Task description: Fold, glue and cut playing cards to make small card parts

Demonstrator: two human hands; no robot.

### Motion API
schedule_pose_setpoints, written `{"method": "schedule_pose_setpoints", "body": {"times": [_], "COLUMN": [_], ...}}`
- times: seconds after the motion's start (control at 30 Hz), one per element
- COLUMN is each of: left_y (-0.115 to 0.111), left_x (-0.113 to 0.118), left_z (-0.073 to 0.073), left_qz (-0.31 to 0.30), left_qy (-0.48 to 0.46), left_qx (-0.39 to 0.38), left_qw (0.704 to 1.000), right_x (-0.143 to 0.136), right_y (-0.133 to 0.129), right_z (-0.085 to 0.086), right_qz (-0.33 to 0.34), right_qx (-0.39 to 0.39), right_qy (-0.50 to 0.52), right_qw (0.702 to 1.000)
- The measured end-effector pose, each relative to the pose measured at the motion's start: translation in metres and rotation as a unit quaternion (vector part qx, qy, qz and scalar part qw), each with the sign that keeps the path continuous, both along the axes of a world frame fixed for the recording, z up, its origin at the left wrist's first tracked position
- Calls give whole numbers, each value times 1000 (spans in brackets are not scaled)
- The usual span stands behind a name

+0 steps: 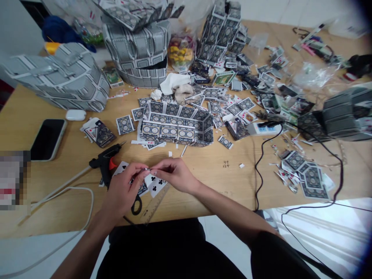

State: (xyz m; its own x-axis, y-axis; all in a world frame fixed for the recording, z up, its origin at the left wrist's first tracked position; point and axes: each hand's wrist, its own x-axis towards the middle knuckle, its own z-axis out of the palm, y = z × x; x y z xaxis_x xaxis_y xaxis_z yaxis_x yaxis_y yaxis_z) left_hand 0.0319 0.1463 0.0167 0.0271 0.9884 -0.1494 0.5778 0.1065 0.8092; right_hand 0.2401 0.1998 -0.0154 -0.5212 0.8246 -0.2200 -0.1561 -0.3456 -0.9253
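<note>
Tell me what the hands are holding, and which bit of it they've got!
The left hand and right hand pinch a tiny piece in their fingertips. It's too small to tell what it is or which part they hold.

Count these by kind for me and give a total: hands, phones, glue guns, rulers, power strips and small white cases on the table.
Hands, left hand and right hand: 2
Phone: 1
Glue gun: 1
Ruler: 1
Power strip: 1
Small white case: 1
Total: 7
</note>
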Motion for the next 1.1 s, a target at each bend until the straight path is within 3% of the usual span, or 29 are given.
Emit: {"method": "schedule_pose_setpoints", "body": {"times": [0.3,0.53,0.73,0.9,1.1], "left_y": [4,-5,-6,-4,-5], "left_x": [2,2,2,1,3], "left_z": [8,9,19,20,22], "left_qz": [-44,51,27,24,29], "left_qy": [11,-59,-27,-74,-92], "left_qx": [26,-1,-24,-58,-51], "left_qw": [999,997,999,995,994], "right_x": [2,1,2,6,3], "right_y": [5,4,5,9,6], "right_z": [-1,5,12,16,12], "right_qz": [77,33,15,63,49], "right_qx": [-105,-81,-90,-110,-91], "right_qy": [38,39,43,59,60], "right_qw": [991,995,995,990,993]}}
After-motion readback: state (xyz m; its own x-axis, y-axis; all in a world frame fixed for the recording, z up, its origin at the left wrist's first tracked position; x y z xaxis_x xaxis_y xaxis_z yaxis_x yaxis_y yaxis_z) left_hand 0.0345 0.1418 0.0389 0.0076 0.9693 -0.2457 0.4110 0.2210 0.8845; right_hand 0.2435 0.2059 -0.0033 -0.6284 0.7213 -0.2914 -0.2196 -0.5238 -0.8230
